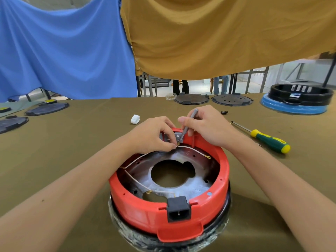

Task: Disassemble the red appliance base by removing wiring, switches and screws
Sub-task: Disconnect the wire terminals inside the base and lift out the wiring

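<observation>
Both hands worked at the far rim of the red base (169, 211).
The left hand (152, 135) pinched the white wire (190, 147); the right hand (209, 126) gripped a thin grey tool (189, 124), near frame centre.

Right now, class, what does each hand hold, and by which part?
The right hand holds a thin grey tool by its upper shaft. The left hand pinches the white wire at its end.
</observation>
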Tool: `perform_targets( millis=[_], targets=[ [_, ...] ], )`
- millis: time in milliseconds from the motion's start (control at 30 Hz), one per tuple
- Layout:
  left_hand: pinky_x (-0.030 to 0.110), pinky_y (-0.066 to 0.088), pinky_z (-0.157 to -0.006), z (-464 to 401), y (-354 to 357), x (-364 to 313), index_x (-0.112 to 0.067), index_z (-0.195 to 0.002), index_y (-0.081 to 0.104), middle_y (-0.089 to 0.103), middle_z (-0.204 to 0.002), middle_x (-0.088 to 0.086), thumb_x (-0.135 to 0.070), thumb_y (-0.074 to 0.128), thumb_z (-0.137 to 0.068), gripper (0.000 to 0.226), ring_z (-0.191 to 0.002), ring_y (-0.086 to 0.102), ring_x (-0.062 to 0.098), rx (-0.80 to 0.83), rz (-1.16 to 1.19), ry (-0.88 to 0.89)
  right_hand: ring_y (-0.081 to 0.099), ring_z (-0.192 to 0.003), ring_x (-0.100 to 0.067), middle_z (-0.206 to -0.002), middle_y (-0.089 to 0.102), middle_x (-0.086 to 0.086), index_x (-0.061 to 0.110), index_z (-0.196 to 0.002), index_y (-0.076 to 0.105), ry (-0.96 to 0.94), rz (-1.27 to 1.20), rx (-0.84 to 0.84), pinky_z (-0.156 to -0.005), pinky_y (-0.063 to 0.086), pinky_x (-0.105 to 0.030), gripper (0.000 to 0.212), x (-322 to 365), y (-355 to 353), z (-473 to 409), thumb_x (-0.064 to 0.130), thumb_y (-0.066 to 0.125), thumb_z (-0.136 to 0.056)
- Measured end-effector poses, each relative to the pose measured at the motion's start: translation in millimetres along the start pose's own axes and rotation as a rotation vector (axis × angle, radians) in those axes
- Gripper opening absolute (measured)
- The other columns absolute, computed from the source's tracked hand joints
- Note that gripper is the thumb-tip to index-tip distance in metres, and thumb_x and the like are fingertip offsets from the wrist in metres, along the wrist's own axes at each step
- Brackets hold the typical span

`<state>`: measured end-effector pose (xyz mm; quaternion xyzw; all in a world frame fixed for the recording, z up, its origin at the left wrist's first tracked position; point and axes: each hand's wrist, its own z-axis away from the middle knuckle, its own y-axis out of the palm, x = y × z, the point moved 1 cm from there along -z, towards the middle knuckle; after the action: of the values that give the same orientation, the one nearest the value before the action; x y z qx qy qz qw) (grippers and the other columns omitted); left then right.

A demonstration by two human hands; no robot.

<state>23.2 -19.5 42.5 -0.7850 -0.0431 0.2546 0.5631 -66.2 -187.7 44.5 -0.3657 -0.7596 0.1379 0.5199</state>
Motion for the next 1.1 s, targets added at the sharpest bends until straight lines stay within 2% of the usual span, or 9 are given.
perform_targets(
  millis=[133, 267, 433, 733, 867, 967, 1033, 1100],
  targets=[
    [0.003, 0.034, -0.085, -0.4, -0.2, -0.1, -0.036, -0.076, 0.075, 0.056, -0.112, -0.017, -0.026, 0.077, -0.08, 0.011, -0.103, 0.05, -0.009, -0.001, -0.009, 0.005, 0.065, -0.063, -0.017, -0.062, 0.07, -0.003, 0.013, -0.073, 0.073, 0.024, -0.013, 0.041, -0.072, 0.05, -0.029, 0.034, 1.3, -2.0, -5.4, 0.035, 0.062, -0.096],
    [0.003, 0.034, -0.085, 0.1, 0.1, 0.0, -0.035, -0.076, 0.076, 0.056, -0.111, -0.017, -0.025, 0.077, -0.08, 0.011, -0.102, 0.05, -0.011, -0.006, -0.006, 0.012, 0.061, -0.059, -0.009, -0.06, 0.069, -0.003, 0.012, -0.072, 0.073, 0.034, -0.053, 0.02, -0.074, 0.05, -0.032, 0.036, -1.4, 0.1, -4.4, 0.035, 0.062, -0.097],
    [0.002, 0.033, -0.083, 0.5, -0.1, 0.2, -0.038, -0.075, 0.074, 0.054, -0.109, -0.02, -0.026, 0.077, -0.08, 0.013, -0.1, 0.049, -0.013, -0.009, -0.013, 0.011, 0.056, -0.054, 0.0, -0.062, 0.069, 0.008, 0.017, -0.067, 0.069, -0.066, 0.022, -0.086, -0.057, 0.038, -0.011, 0.037, -3.1, 4.0, 4.8, 0.036, 0.061, -0.097],
    [0.009, 0.036, -0.088, -0.3, 0.0, 1.8, -0.039, -0.074, 0.074, 0.054, -0.109, -0.021, -0.027, 0.077, -0.08, 0.014, -0.105, 0.049, -0.01, -0.011, 0.005, 0.012, 0.057, -0.055, -0.002, -0.06, 0.068, 0.009, 0.015, -0.071, 0.07, -0.087, 0.036, -0.078, -0.056, 0.039, -0.013, 0.032, -1.3, 2.4, 5.7, 0.036, 0.065, -0.095],
    [0.019, 0.039, -0.092, -0.7, 0.4, 1.6, -0.038, -0.075, 0.074, 0.055, -0.11, -0.018, -0.027, 0.077, -0.079, 0.012, -0.103, 0.05, -0.009, -0.005, 0.006, 0.015, 0.055, -0.054, 0.0, -0.061, 0.069, 0.008, 0.015, -0.073, 0.071, -0.07, 0.059, -0.047, -0.055, 0.038, -0.011, 0.032, 1.1, 2.8, 4.7, 0.036, 0.064, -0.096],
    [0.021, 0.039, -0.094, -1.5, 0.5, 1.6, -0.036, -0.076, 0.075, 0.056, -0.112, -0.016, -0.027, 0.077, -0.08, 0.01, -0.104, 0.05, -0.009, -0.001, 0.002, 0.018, 0.054, -0.054, -0.005, -0.061, 0.068, 0.003, 0.014, -0.07, 0.07, -0.061, 0.063, -0.04, -0.057, 0.042, -0.02, 0.035, 2.7, 3.0, 2.1, 0.037, 0.062, -0.096],
    [0.02, 0.038, -0.094, -1.6, 0.3, 1.5, -0.038, -0.073, 0.074, 0.056, -0.112, -0.016, -0.026, 0.076, -0.079, 0.014, -0.104, 0.05, -0.009, -0.005, 0.003, 0.021, 0.059, -0.058, -0.019, -0.063, 0.069, -0.003, 0.014, -0.069, 0.07, -0.035, 0.054, -0.034, -0.062, 0.046, -0.03, 0.038, 3.2, 3.6, -0.1, 0.037, 0.061, -0.097],
    [0.019, 0.037, -0.093, -1.2, 0.3, 0.9, -0.039, -0.072, 0.073, 0.056, -0.113, -0.016, -0.026, 0.076, -0.079, 0.015, -0.104, 0.049, -0.01, -0.004, 0.003, 0.019, 0.064, -0.066, -0.024, -0.063, 0.069, -0.005, 0.014, -0.067, 0.071, 0.005, 0.01, -0.041, -0.07, 0.05, -0.034, 0.04, 3.0, 4.0, -1.8, 0.037, 0.06, -0.098]
  ],
)
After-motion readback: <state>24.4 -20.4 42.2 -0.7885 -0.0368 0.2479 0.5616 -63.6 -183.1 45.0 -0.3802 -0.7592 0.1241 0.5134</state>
